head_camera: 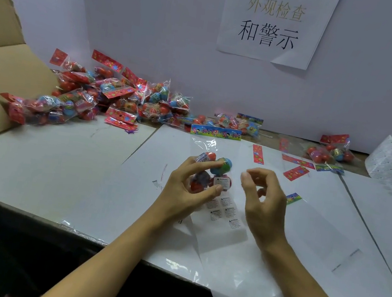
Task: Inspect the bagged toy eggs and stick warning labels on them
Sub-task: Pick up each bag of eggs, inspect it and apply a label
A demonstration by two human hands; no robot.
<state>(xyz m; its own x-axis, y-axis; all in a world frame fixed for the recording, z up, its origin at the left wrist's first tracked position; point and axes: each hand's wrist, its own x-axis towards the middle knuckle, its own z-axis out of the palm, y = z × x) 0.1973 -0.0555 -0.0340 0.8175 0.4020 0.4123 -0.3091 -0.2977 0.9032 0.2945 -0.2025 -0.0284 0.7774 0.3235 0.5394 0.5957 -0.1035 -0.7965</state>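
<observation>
Clear plastic wraps the bag [213, 173] of toy eggs at mid-table, and the left hand [185, 187] holds it with fingers and thumb curled round it. A white warning label [221, 182] already sits on its front, so the sticking step looks just done or nearly so. The right hand [262, 198] hovers just beside the bag, fingers curled, thumb and forefinger close together; whether they pinch a label I cannot tell. Just below the bag lies a strip [225, 213] of labels. More bags are in the pile [101, 97] at far left. Next, I judge: press the label flat, set this bag aside, and take another.
</observation>
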